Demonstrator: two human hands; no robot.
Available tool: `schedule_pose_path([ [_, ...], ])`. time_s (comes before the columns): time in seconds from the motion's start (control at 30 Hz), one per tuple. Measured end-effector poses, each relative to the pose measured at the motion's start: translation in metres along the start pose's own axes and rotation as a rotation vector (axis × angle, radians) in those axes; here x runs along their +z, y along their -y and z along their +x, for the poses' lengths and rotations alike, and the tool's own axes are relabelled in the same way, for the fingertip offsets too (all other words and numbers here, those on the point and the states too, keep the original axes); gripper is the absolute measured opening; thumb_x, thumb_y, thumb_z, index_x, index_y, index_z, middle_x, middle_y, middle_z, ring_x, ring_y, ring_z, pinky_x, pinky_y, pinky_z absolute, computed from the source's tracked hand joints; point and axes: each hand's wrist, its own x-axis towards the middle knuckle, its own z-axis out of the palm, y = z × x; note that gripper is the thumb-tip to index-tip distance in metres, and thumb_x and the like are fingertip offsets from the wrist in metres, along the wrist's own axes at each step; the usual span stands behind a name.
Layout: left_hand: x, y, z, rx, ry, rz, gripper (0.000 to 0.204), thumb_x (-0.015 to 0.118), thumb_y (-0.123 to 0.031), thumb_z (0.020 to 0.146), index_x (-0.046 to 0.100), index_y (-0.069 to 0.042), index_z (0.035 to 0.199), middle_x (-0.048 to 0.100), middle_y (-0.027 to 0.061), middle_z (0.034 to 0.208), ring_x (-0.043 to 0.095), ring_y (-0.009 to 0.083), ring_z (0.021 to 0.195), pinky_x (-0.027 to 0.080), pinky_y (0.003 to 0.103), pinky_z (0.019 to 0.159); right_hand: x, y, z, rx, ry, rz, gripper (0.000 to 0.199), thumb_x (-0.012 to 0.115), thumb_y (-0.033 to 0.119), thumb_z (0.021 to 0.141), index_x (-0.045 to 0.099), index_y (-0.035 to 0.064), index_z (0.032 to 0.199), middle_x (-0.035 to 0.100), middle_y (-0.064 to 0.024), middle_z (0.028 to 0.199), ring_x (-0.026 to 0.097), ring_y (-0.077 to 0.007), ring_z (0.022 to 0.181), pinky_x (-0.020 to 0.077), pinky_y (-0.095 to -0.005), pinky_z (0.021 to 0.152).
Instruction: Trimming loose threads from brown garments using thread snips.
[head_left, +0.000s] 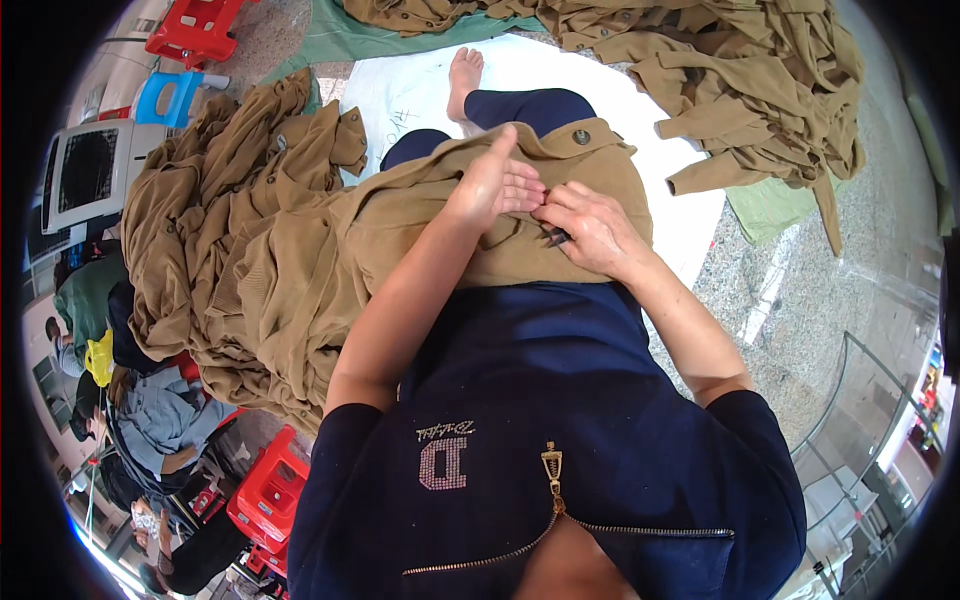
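Observation:
A brown coat (430,225) with a dark button (582,136) lies across my lap. Over it, my left hand (492,190) is open, thumb raised and fingers stretched to the right, their tips close against my right hand's fingers. My right hand (592,228) is closed, and from under it pokes a small dark tool with narrow ends (556,238), perhaps thread snips; most of it is hidden by the palm. Whatever lies between the fingertips of both hands is too small to make out.
Brown garments pile up at my left (240,240), and another heap (740,90) lies at the far right. A white sheet (690,215) covers the ground beneath my legs. Red stools (268,490) and a blue stool (165,98) stand at left, with other people (165,420) beyond.

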Motion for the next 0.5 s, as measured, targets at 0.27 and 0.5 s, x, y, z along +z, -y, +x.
schedule_pose_path([
  [0.27, -0.013, -0.034, 0.067, -0.196, -0.065, -0.019, 0.115, 0.031, -0.093, 0.073, 0.047, 0.014, 0.112, 0.061, 0.0349, 0.106, 0.067, 0.0418, 0.094, 0.059, 0.039, 0.062, 0.001, 0.004, 0.004, -0.045, 0.052, -0.019, 0.038, 0.064, -0.001, 0.067, 0.066, 0.0059, 0.104, 0.059, -0.0075, 0.096, 0.057, -0.027, 0.093, 0.051, -0.0369, 0.079],
  [0.5, -0.008, 0.001, 0.073, -0.105, 0.06, -0.214, 0.146, 0.042, -0.1, 0.055, 0.035, 0.023, 0.132, 0.046, 0.0396, 0.132, 0.051, 0.0473, 0.123, 0.043, 0.052, 0.103, 0.001, -0.037, 0.051, 0.329, -0.389, -0.09, 0.038, 0.069, 0.015, 0.081, 0.061, 0.0077, 0.117, 0.058, -0.0166, 0.109, 0.061, -0.0351, 0.096, 0.052, -0.0418, 0.081],
])
